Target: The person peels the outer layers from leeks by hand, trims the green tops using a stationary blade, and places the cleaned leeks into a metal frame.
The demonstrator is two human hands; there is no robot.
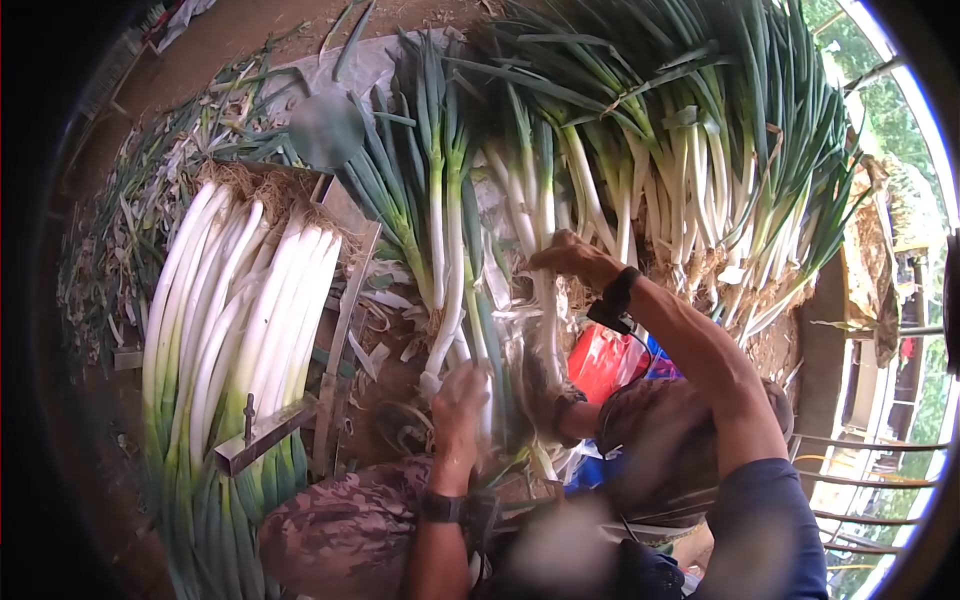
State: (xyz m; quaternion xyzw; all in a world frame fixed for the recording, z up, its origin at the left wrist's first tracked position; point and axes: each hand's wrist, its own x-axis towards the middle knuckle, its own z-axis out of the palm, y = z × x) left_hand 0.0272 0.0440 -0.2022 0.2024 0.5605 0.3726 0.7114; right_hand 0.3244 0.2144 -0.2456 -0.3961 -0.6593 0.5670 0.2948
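Note:
Long green onions with white stalks and dark green leaves lie around both hands. My left hand (460,400), slightly blurred, is closed around the lower white part of a green onion (487,410) in front of my body. Farther out, my right hand (582,260) pinches the white stalk of another green onion (546,290), whose leaves point away from me. Between the hands, stripped leaves and peel hang and lie loosely. Two more upright stalks (447,220) rest just beyond my left hand. Both wrists wear dark bands.
A big pile of green onions (690,170) spreads at the far right, roots toward me. Trimmed onions (230,310) lie stacked on a metal rack (345,330) at the left, roots outward. Leaf scraps (150,230) cover the ground behind it. A red bag (607,362) sits near my knee.

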